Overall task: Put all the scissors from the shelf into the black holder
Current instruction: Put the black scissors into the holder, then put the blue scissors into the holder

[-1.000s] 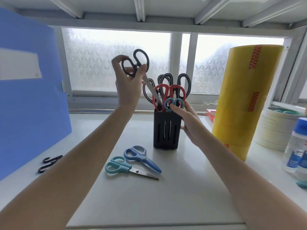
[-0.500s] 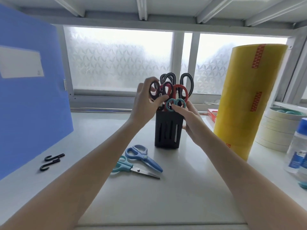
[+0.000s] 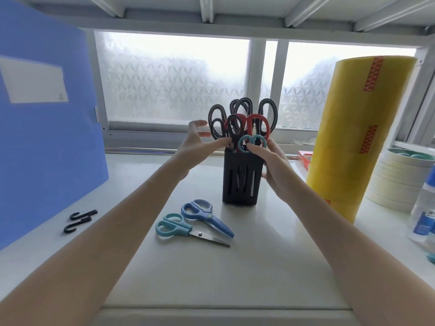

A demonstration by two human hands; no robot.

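Note:
The black holder (image 3: 240,182) stands upright in the middle of the white shelf (image 3: 211,274). Several scissors stick out of it: black-handled pairs (image 3: 242,109), a red pair (image 3: 257,125) and a small teal pair (image 3: 251,142). My left hand (image 3: 195,144) is open just left of the holder, fingers spread, fingertips near a black handle. My right hand (image 3: 275,168) wraps the holder's right side, with a finger at the small teal handles. On the shelf in front lie a blue pair of scissors (image 3: 204,216) and a teal pair (image 3: 181,229), side by side.
A blue folder (image 3: 44,128) stands at the left, with two black hooks (image 3: 80,221) beside it. At the right are a tall yellow roll (image 3: 360,137), a stack of tape rolls (image 3: 400,180), a clear bottle (image 3: 423,215) and a red box (image 3: 304,158). A frosted window closes the back.
My left hand lowered a black pair of scissors into the holder, let go of it and opened. My right hand stayed on the holder.

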